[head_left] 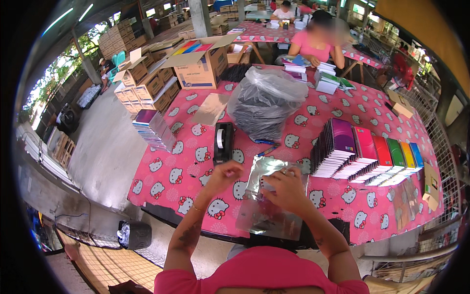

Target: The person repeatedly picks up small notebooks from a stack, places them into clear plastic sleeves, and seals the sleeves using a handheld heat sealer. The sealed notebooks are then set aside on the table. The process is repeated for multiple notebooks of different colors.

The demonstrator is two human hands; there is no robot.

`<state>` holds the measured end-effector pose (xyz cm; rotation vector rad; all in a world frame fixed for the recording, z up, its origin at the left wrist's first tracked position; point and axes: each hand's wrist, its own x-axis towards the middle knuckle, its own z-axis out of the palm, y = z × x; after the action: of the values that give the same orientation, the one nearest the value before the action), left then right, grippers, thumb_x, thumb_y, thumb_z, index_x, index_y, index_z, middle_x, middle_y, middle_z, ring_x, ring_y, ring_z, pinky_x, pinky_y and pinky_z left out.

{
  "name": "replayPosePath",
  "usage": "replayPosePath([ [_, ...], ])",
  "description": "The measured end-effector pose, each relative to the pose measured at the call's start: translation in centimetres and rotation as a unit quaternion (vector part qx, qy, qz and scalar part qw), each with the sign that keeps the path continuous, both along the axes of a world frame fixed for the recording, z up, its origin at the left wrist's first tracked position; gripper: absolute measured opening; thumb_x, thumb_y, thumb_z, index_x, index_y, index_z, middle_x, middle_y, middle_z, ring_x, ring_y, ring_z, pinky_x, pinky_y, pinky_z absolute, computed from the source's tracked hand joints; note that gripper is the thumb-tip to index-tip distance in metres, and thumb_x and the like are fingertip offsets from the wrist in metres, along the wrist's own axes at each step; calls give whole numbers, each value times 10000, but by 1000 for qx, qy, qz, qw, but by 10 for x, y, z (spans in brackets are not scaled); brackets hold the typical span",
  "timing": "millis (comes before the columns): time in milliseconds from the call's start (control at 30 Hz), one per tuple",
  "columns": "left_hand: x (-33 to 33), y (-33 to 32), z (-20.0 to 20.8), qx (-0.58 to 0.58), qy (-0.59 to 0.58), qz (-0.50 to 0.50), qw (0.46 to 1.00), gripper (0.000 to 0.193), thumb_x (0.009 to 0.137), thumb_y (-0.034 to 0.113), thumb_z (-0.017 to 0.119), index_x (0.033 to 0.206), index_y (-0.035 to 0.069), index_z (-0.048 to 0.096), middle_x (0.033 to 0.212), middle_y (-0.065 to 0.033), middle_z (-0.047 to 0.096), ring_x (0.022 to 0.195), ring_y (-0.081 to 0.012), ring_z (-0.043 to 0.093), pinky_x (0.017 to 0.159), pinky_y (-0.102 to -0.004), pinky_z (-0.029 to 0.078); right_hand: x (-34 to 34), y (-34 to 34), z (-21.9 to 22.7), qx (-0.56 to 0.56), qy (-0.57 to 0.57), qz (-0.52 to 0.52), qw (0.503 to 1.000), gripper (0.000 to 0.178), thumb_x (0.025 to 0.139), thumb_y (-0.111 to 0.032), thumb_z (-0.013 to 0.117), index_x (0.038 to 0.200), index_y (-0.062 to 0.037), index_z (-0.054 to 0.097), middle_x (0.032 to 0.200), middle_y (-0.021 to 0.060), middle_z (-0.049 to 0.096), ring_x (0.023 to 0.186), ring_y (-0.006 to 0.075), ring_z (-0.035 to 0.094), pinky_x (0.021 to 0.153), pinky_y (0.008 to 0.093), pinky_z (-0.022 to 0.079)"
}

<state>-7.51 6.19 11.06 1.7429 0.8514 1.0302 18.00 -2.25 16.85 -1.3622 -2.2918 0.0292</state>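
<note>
My left hand is just in front of a black tape dispenser with a white roll core. Its fingers are curled together; whatever may be between them is too small to make out. My right hand rests on a clear, shiny plastic bag laid flat near the table's front edge, its fingers bent and apart. Beyond the bag lie blue pens or cutters, and a large translucent plastic sack full of dark material stands behind them.
Rows of spiral notebooks in several colours stand to the right on the pink patterned tablecloth. A small notebook stack is at the left edge. Behind is an open carton. A co-worker sits across the table.
</note>
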Motion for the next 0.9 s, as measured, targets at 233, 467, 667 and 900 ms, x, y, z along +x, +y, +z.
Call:
replayPosePath([
  [233,35,12,22,93,86,-133,983,284,845,78,773,1124,94,718,1018,-44,628,1000,-182,563,848,-334,457,-7,5,12,-25,-12,23,999,437,822,-461,714,1140,-161,712,1025,42,667,1010,261,619,979,469,343],
  [467,52,25,32,263,119,-129,949,218,766,98,812,960,192,776,1336,-80,535,1241,-291,480,1026,-437,370,78,12,-44,-74,264,-12,961,693,644,-392,899,1160,-111,532,1165,119,549,1133,296,521,933,479,395],
  [667,91,14,16,386,195,-84,898,229,754,113,817,950,217,759,1488,-114,408,1365,-384,370,1070,-521,319,70,8,-85,-69,84,137,985,552,733,-299,854,1246,-212,669,1527,152,377,1343,317,457,1082,477,370],
  [900,116,9,-23,232,155,21,960,733,777,146,823,1403,172,442,1581,-266,146,1428,-464,260,1141,-531,308,67,18,-101,-115,251,176,945,433,750,-291,851,1147,-157,742,1607,152,261,1362,323,445,1122,475,347],
])
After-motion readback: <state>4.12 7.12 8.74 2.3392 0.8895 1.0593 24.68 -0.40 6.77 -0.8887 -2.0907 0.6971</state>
